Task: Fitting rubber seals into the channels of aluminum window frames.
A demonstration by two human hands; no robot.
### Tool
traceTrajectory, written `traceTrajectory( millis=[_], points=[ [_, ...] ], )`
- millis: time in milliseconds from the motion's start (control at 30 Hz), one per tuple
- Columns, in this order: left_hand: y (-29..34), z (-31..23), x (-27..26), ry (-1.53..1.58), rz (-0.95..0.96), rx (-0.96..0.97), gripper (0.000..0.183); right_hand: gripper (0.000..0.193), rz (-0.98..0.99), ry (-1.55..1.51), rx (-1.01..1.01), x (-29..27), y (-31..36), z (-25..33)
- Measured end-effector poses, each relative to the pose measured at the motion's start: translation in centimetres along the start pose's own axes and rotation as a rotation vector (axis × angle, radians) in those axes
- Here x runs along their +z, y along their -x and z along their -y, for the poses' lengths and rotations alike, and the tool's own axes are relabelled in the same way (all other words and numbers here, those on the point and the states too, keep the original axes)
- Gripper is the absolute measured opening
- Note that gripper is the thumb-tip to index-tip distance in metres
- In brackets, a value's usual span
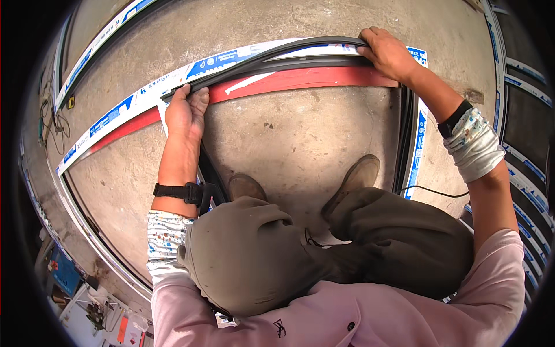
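Note:
I squat on a concrete floor over a frame rail (300, 76), red inside and wrapped in white and blue film. A black rubber strip (272, 55) runs along its top in a loose arc. My left hand (186, 113) presses the strip's left part onto the rail, fingers curled over it. At the frame's far right corner, my right hand (386, 53) pinches the other end of the strip. Both wrists wear black bands. My knees and brown shoes (358, 173) fill the lower middle.
The frame's right side rail (417, 144) runs down beside my right foot, with a thin black cable (433, 191) crossing it. More film-wrapped profiles (98, 43) lie at upper left and along the right edge (529, 87). Clutter and tools sit at lower left (98, 306).

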State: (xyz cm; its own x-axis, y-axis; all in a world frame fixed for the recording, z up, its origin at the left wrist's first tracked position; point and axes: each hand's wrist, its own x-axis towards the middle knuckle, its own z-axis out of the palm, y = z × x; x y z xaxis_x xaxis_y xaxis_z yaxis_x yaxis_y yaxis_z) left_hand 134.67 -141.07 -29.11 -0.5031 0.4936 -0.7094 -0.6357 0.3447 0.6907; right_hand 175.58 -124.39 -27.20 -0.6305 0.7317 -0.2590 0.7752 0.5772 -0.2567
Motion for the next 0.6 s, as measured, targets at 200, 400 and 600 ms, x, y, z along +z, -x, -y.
traceTrajectory(
  millis=[200, 400, 600],
  points=[
    [1.6, 2.0, -0.4, 0.099, 0.077, 0.015, 0.019, 0.027, 0.109, 0.047, 0.035, -1.8, 1.3, 1.9],
    [2.2, 2.9, -0.5, 0.206, 0.044, -0.029, 0.019, 0.023, 0.091, 0.279, -0.125, -3.9, 1.0, 4.5],
    [3.5, 4.8, 2.3, 0.128, 0.115, -0.111, 0.014, 0.024, 0.54, 0.401, 0.084, -4.4, 4.4, 2.6]
  ],
)
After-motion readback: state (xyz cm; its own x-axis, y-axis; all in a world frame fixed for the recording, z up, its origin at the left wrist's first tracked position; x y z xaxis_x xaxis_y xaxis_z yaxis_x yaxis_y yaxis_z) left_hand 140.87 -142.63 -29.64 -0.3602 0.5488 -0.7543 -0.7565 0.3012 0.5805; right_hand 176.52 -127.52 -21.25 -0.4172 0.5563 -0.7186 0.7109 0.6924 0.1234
